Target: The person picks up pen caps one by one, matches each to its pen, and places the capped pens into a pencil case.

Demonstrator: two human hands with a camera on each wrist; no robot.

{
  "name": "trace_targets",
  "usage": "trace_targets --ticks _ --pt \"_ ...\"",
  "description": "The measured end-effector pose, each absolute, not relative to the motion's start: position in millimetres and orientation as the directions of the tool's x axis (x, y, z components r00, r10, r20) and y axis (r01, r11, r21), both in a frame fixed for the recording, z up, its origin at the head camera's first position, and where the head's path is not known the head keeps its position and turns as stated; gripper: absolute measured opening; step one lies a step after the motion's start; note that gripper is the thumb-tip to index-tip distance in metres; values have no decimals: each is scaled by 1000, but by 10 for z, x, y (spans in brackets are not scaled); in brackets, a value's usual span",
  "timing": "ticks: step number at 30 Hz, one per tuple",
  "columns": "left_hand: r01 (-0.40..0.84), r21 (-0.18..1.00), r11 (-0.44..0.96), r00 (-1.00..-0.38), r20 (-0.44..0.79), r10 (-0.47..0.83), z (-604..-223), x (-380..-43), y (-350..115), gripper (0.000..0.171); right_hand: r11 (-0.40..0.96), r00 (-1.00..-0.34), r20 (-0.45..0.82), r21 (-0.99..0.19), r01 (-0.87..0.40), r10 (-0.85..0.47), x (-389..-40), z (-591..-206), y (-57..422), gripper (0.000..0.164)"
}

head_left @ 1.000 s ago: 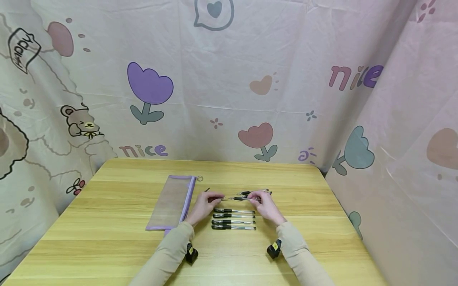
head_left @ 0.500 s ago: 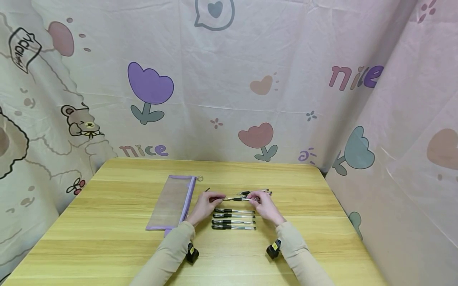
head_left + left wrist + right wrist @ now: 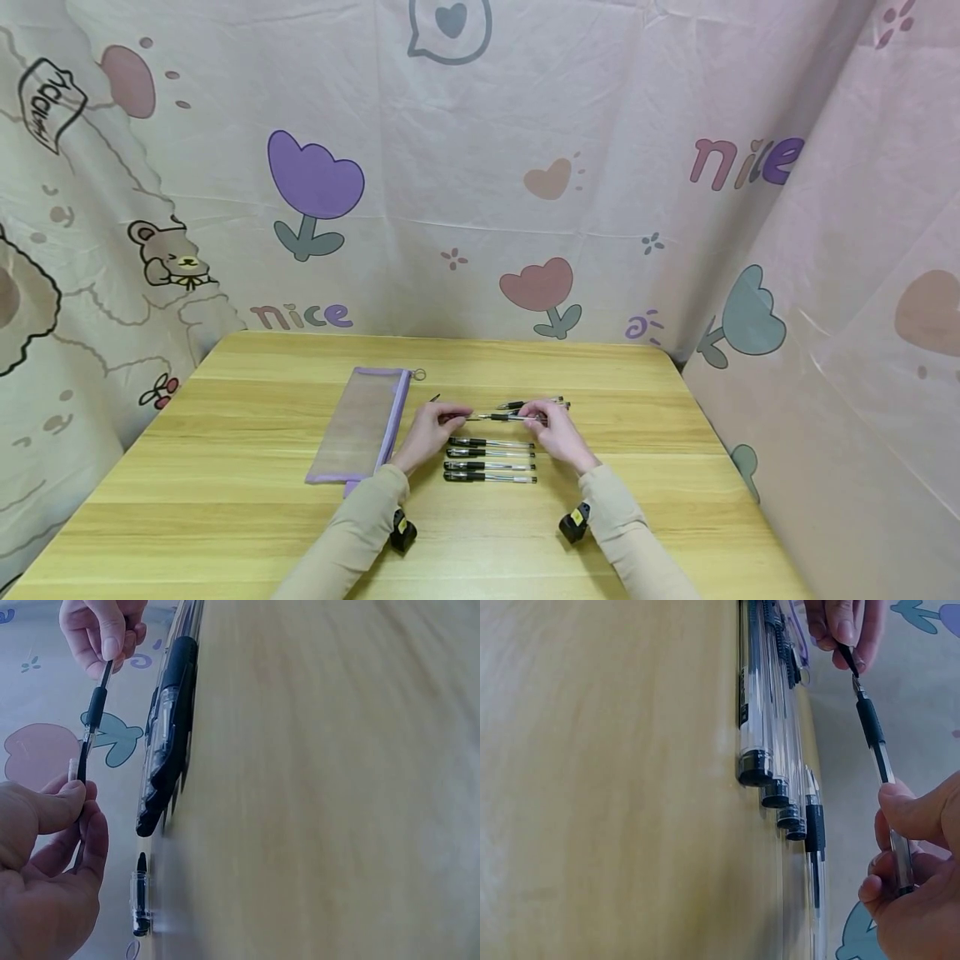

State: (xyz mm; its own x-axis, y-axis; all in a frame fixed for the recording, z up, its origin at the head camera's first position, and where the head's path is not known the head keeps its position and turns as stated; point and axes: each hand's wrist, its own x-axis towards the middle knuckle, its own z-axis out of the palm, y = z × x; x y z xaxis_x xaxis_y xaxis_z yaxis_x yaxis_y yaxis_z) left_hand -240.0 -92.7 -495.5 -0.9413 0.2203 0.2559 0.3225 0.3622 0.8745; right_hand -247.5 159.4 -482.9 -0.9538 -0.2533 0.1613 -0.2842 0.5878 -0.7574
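Observation:
In the head view my left hand (image 3: 430, 431) and right hand (image 3: 557, 431) face each other above the table. The right hand pinches the clear barrel of an uncapped gel pen (image 3: 871, 722), its black grip bare and its tip toward the left hand. Between left thumb and fingers is a thin dark pen refill (image 3: 82, 766), one end meeting the pen's tip; how far it goes in cannot be told. Several capped gel pens (image 3: 490, 466) lie in a row nearer me. Behind the right hand lie more pens (image 3: 517, 405), partly hidden.
A mesh zip pouch (image 3: 358, 427) with purple edging lies flat left of the left hand. Beyond that hand lies a clear pen cap (image 3: 140, 901) with a black clip. The wooden table (image 3: 637, 500) ends at a printed curtain (image 3: 450, 300) at the back.
Both hands stay almost in place, still holding the pen and refill end to end. The left hand has shifted very slightly to the right.

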Motion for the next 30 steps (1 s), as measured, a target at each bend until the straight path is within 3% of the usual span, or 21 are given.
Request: trace_targets --ticks 30 --pt "331 878 346 -931 245 270 -4935 -2394 -852 21 578 -945 155 -759 -300 -287 -2459 -4810 1537 17"
